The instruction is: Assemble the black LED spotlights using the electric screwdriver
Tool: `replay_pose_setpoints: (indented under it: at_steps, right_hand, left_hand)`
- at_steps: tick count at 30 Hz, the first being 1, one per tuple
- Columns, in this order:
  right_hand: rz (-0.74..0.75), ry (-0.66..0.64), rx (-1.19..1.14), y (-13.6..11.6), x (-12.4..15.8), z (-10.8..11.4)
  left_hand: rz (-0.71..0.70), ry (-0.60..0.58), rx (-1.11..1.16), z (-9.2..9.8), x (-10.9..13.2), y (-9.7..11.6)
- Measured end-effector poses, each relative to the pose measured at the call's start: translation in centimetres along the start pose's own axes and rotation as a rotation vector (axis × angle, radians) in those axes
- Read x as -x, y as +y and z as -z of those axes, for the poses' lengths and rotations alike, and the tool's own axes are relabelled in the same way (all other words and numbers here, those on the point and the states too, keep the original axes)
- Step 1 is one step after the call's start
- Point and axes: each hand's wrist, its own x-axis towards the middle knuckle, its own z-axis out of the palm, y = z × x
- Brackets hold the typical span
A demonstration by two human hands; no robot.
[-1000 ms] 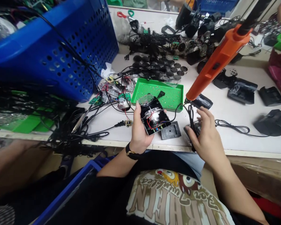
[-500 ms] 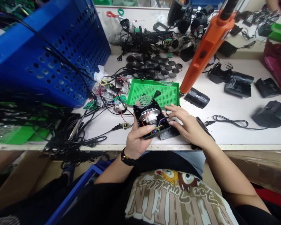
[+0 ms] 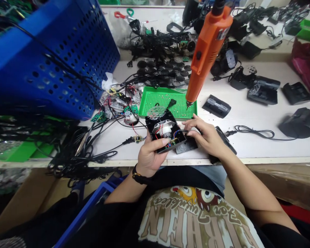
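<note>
Head view: the left hand [image 3: 150, 155] grasps a black open box [image 3: 176, 145] just above the near edge of the table [image 3: 258, 151], its thumb pressed over the near rim. The box lies directly at the left hand's fingers, off toward 1 o'clock from the palm, tilted with its open side up. A white motor [image 3: 166, 131] sits inside among red wires, and a silver round grille [image 3: 155, 112] shows at the box's 11 o'clock end.

The right hand [image 3: 206, 136] is at the box's 3 o'clock, thumb and fingertips closed around a black cable [image 3: 186, 131], near where a blue wire [image 3: 179, 131] shows at the box's side. Under that hand, toward 4 o'clock from the box, a flat black part [image 3: 186, 147] lies on the table.

With the box as the dial's centre, a green tray [image 3: 157, 98] stands at 12 o'clock, just beyond it. An orange screwdriver [image 3: 204, 51] hangs at 1 o'clock, its tip over the tray's right end. A black case [image 3: 217, 106] rests at 2 o'clock, a coiled cord [image 3: 255, 130] at 3, a tangle of cables [image 3: 77, 155] between 8 and 9, and a large blue basket [image 3: 67, 62] at 10.
</note>
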Motion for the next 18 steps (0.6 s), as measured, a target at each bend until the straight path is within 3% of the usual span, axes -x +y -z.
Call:
replay_pose_setpoints:
  at_steps: [7,13,18]
  right_hand:
    - [0.044,0.268,0.162,-4.4,1.2,0.0]
    - [0.063,0.219,0.550,-5.9,2.0,-1.8]
    - [0.155,0.113,0.888,-6.8,1.5,-1.9]
  left_hand:
    - [-0.138,0.036,-0.053,0.1,0.5,-0.4]
    - [-0.247,0.092,-0.143,-0.3,1.0,-0.9]
    - [-0.296,0.087,-0.172,-0.5,1.3,-1.2]
